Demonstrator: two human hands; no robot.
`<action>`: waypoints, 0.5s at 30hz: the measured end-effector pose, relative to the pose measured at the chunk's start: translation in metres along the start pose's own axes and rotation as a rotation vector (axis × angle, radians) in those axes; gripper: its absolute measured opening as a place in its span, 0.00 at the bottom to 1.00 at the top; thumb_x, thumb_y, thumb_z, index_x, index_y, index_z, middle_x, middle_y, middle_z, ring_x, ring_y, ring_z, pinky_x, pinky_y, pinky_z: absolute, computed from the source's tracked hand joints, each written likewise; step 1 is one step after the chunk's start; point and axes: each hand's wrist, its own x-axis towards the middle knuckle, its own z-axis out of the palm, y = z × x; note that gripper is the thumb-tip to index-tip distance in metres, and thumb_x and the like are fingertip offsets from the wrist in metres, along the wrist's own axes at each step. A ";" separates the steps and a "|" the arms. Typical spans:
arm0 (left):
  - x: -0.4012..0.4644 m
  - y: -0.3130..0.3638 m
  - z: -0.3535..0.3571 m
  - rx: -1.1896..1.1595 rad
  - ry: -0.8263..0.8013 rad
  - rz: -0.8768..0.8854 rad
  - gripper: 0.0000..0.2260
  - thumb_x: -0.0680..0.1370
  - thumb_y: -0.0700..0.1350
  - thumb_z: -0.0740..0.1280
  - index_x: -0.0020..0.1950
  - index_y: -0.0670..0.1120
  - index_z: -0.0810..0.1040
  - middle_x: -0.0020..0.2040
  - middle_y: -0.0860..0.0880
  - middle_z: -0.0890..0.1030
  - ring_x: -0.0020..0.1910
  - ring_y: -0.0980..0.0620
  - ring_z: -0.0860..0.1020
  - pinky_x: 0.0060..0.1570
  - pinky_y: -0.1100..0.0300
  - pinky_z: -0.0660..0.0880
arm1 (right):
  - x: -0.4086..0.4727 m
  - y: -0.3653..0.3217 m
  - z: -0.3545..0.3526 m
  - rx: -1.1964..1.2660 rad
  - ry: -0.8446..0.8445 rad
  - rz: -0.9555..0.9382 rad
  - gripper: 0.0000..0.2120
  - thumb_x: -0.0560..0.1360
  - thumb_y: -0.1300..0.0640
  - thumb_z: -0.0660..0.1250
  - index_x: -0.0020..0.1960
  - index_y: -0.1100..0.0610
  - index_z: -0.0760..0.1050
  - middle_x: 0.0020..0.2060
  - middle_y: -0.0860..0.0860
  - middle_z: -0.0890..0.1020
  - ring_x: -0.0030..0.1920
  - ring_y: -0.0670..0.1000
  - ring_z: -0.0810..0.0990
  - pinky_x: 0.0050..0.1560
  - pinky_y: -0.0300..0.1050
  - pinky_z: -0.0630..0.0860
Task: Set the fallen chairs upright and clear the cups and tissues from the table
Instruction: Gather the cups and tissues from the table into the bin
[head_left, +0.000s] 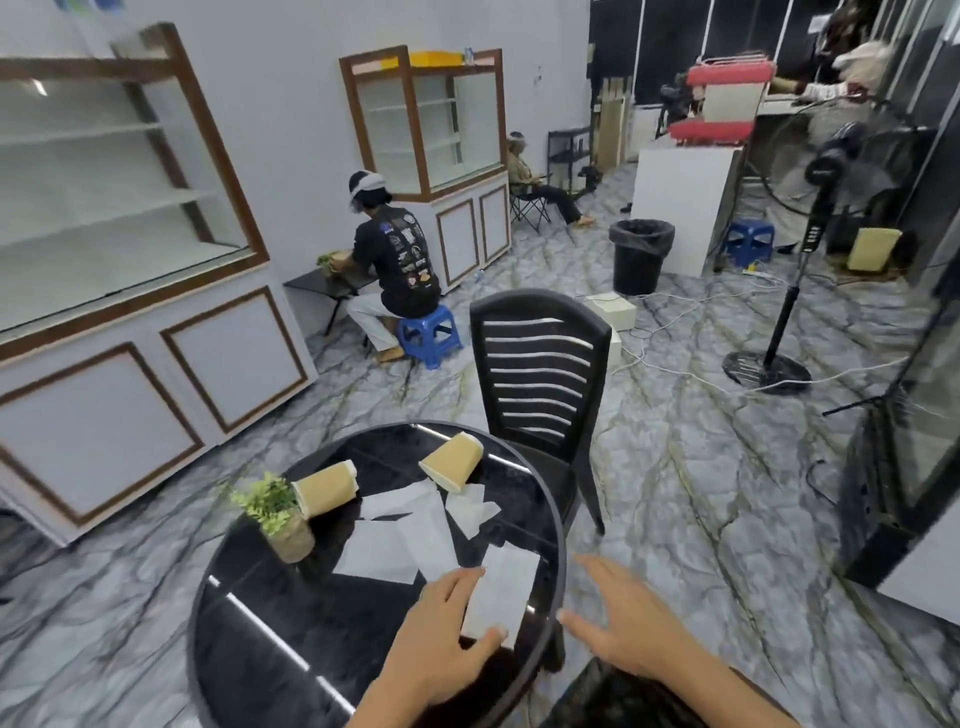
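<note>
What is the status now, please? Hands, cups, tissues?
Left hand pinching nearest tissue at table edge; right hand open, off table. Two cups tipped over, untouched. Chair upright. Nothing blocking.

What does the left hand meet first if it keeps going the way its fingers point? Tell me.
The left hand already touches the nearest tissue at the table edge; beyond lie more tissues, then probably the tipped cup.
</note>
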 end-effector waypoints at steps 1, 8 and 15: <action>0.002 -0.012 -0.010 -0.001 0.012 -0.023 0.35 0.74 0.71 0.59 0.78 0.61 0.57 0.78 0.59 0.61 0.76 0.58 0.59 0.75 0.54 0.62 | 0.013 -0.009 0.002 -0.011 0.007 -0.019 0.46 0.70 0.23 0.53 0.80 0.47 0.52 0.77 0.44 0.61 0.76 0.45 0.60 0.74 0.44 0.61; 0.039 -0.091 -0.078 0.049 0.153 -0.116 0.34 0.76 0.65 0.63 0.79 0.55 0.60 0.78 0.55 0.63 0.77 0.52 0.60 0.74 0.52 0.63 | 0.108 -0.069 0.009 -0.023 0.021 -0.088 0.43 0.72 0.29 0.60 0.80 0.48 0.52 0.78 0.44 0.60 0.76 0.46 0.60 0.74 0.45 0.63; 0.126 -0.152 -0.109 0.180 0.191 -0.172 0.36 0.77 0.62 0.65 0.80 0.51 0.56 0.80 0.49 0.60 0.78 0.48 0.56 0.76 0.48 0.59 | 0.208 -0.102 0.016 -0.061 0.078 -0.070 0.41 0.73 0.33 0.65 0.78 0.51 0.56 0.76 0.49 0.65 0.73 0.50 0.65 0.71 0.48 0.66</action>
